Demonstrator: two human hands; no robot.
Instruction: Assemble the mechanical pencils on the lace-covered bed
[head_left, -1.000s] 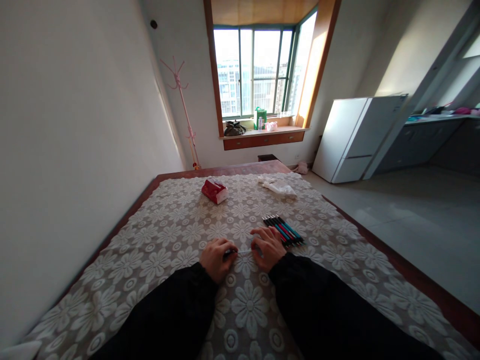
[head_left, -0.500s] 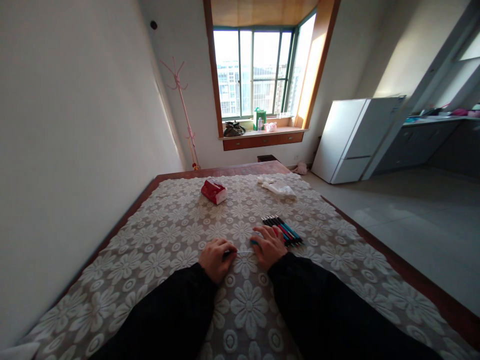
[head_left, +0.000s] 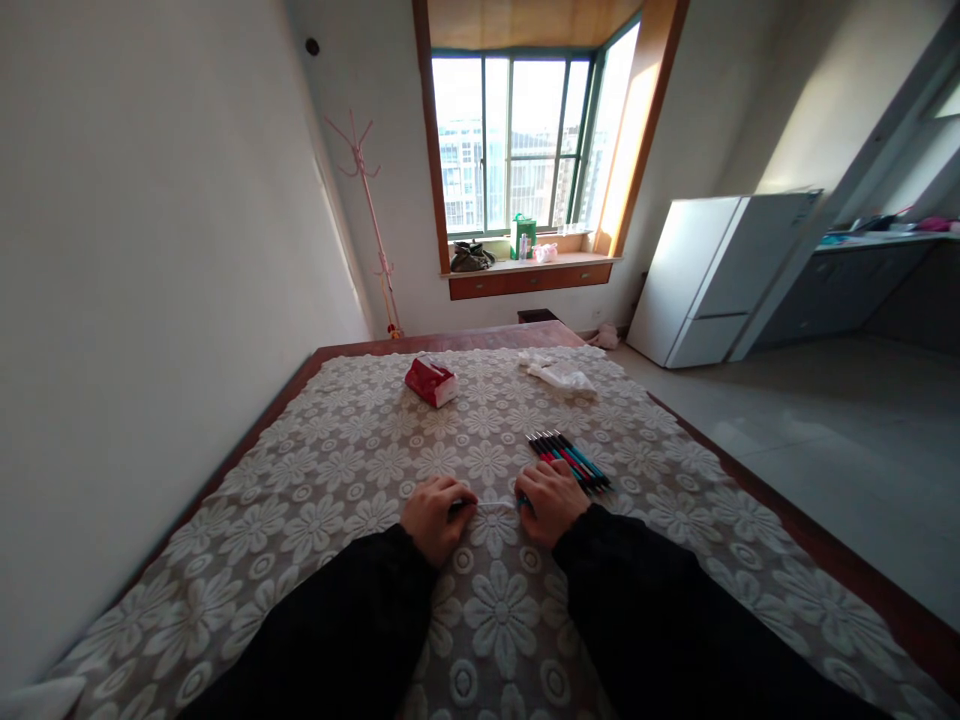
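Left hand [head_left: 435, 518] and right hand [head_left: 551, 500] each pinch thin pen [head_left: 487, 505] (ends hidden), axis lying left-right.

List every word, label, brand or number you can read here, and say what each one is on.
None can be read.
Red packet: any print is too small and blurred.
Green bag on the window ledge: no legible label.
Pens beside the right hand: no marking can be made out.
Left hand: the thin item it grips shows no text.
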